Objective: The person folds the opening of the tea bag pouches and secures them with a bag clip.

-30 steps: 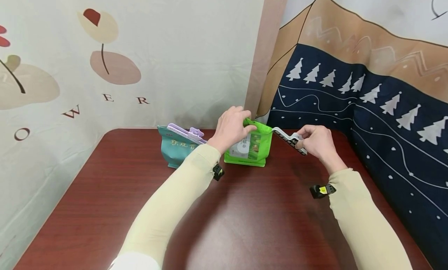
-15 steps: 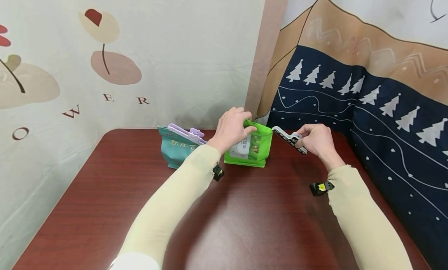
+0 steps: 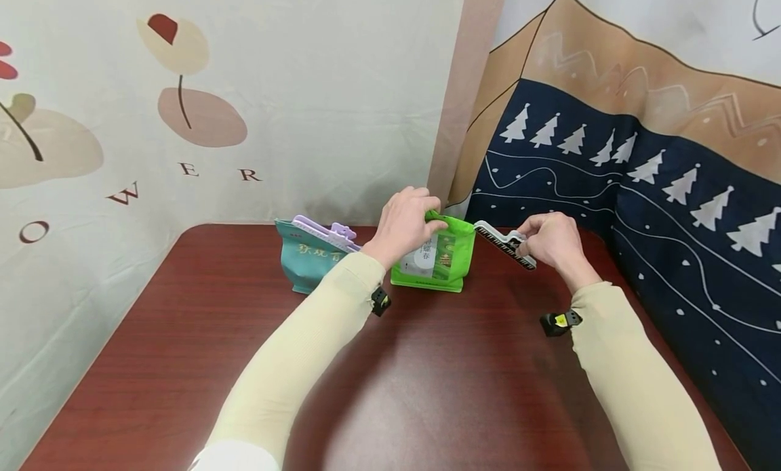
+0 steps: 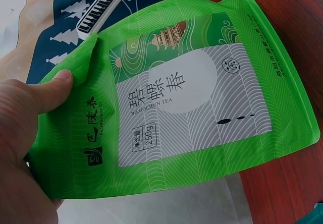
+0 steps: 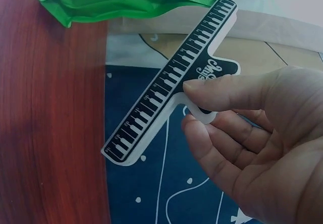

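Observation:
A green tea bag (image 4: 192,93) labelled Biluochun tea stands upright on the table, its top edge pinched by my left hand (image 3: 405,223). In the left wrist view the thumb presses a folded top corner of the bag. My right hand (image 3: 553,240) pinches a black and white piano-key clip (image 5: 171,82) by its handle, thumb on one side and fingers on the other. The clip's far end lies at the bag's upper right corner; whether it touches cannot be told. Beside my left forearm sits a teal bag (image 3: 305,257) with a lilac clip (image 3: 326,232) across its top.
The reddish-brown wooden table (image 3: 439,390) spreads out in front of both bags. Behind it hangs a pale printed cloth (image 3: 317,105), and a navy cloth with white trees (image 3: 671,254) runs along the right edge.
Little differs. My right wrist and forearm have risen slightly while the clip stays at about the same spot. The left hand and the green bag look still.

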Demonstrator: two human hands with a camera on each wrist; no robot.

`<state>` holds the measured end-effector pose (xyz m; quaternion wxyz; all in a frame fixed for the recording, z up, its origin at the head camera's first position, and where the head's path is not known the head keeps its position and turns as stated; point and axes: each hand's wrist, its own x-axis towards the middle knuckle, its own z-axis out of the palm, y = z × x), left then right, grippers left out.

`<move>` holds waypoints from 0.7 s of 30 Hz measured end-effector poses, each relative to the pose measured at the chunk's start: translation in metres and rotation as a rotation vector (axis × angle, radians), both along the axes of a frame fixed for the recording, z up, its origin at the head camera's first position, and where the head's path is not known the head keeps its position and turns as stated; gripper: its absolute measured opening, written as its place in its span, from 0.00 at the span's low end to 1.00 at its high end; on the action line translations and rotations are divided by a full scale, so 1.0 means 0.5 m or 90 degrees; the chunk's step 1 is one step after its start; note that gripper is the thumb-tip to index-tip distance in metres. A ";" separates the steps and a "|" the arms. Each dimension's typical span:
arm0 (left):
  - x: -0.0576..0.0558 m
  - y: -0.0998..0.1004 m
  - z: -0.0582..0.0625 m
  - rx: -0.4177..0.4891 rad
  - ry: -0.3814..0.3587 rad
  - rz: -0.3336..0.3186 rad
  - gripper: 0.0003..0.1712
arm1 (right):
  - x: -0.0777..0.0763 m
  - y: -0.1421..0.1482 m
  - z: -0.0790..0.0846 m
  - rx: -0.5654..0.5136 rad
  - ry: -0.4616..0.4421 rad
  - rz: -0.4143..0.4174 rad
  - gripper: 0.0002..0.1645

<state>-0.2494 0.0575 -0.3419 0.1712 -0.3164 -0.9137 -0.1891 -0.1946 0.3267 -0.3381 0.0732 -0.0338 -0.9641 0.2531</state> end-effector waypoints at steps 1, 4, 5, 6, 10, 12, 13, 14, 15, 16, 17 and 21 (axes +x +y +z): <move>-0.001 0.002 0.001 0.002 0.002 -0.002 0.12 | 0.000 0.002 0.002 0.002 0.000 0.002 0.12; -0.002 0.008 0.004 0.010 0.008 -0.009 0.12 | -0.001 0.005 0.008 0.004 0.005 0.002 0.12; -0.002 0.009 0.005 0.012 0.006 -0.011 0.12 | -0.001 0.005 0.009 0.004 0.005 -0.002 0.11; -0.002 0.009 0.005 0.013 0.000 -0.012 0.12 | -0.001 0.005 0.009 0.003 0.002 -0.004 0.11; 0.001 0.005 0.002 0.012 -0.016 -0.004 0.12 | -0.002 -0.001 0.005 0.002 -0.016 -0.004 0.10; 0.002 0.003 0.000 0.014 -0.018 -0.001 0.12 | -0.003 -0.004 0.004 0.003 -0.024 -0.002 0.10; 0.002 0.002 -0.001 0.015 -0.016 0.001 0.13 | -0.002 -0.006 0.003 0.000 -0.025 -0.001 0.11; 0.002 0.000 -0.001 0.017 -0.013 0.001 0.13 | -0.002 -0.008 0.002 -0.002 -0.026 -0.003 0.11; 0.002 0.000 -0.002 0.021 -0.012 0.001 0.13 | -0.002 -0.009 0.002 -0.003 -0.025 -0.005 0.11; 0.002 0.000 -0.002 0.023 -0.012 0.002 0.13 | -0.002 -0.010 0.003 -0.003 -0.025 -0.007 0.11; 0.002 0.000 -0.003 0.025 -0.013 0.005 0.14 | -0.001 -0.011 0.005 -0.005 -0.026 -0.009 0.11; 0.003 0.004 -0.005 0.024 -0.017 0.025 0.18 | 0.000 -0.014 0.010 -0.005 -0.034 -0.007 0.11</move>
